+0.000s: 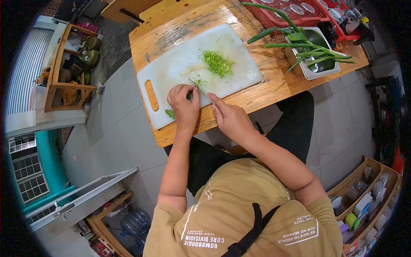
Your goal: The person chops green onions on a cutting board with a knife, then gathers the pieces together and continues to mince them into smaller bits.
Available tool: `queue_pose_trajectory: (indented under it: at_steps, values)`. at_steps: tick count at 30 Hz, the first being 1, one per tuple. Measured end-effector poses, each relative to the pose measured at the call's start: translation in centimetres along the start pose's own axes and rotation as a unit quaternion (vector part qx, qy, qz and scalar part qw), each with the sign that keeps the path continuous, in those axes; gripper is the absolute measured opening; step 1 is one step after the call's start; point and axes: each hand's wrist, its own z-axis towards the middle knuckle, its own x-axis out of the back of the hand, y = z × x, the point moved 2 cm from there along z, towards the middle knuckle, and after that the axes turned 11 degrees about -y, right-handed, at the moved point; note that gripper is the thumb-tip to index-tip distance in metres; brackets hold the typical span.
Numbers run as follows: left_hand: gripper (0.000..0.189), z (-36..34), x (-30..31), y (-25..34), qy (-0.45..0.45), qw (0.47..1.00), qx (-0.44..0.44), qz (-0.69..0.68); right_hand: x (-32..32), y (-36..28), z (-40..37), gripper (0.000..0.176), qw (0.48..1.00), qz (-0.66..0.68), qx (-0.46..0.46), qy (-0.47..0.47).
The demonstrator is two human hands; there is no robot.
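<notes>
The head view shows the left hand with its fingers curled closed over a leafy green bundle, mostly hidden under the fingertips, pressed to the near part of a cutting board. The right hand is closed around the handle end of a knife, whose thin, straight metal blade lies just beside the left fingertips with a few cut scraps near it. Farther back on the board sits a loose, fluffy mound of finely chopped greens, pale to bright green and moist-looking. A ruffled leaf pokes out on the left hand's outer side; whether it joins the bundle cannot be told. The board is white plastic, rectangular with rounded corners, a long oval slot at one end and a dull, scuffed face. It rests on a glossy wooden table of knotty, honey-coloured planks. Toward the table's right end, long tubular spring onions lie across a rectangular, shiny steel pan, near a red plastic basket.
</notes>
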Motion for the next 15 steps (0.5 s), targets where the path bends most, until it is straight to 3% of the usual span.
queue_pose_trajectory:
  at_steps: [10, 15]
  values:
    - [0.007, -0.1, -0.3, -0.2, -0.008, 1.0, 0.011, -0.007, 0.5, 0.1, -1.8, 0.037, 0.998, 0.065, -0.001, -0.003]
    - [0.009, -0.3, -0.3, -0.3, -0.002, 1.0, 0.018, -0.008, 0.4, -0.1, -0.8, 0.039, 0.999, -0.025, -0.021, -0.034]
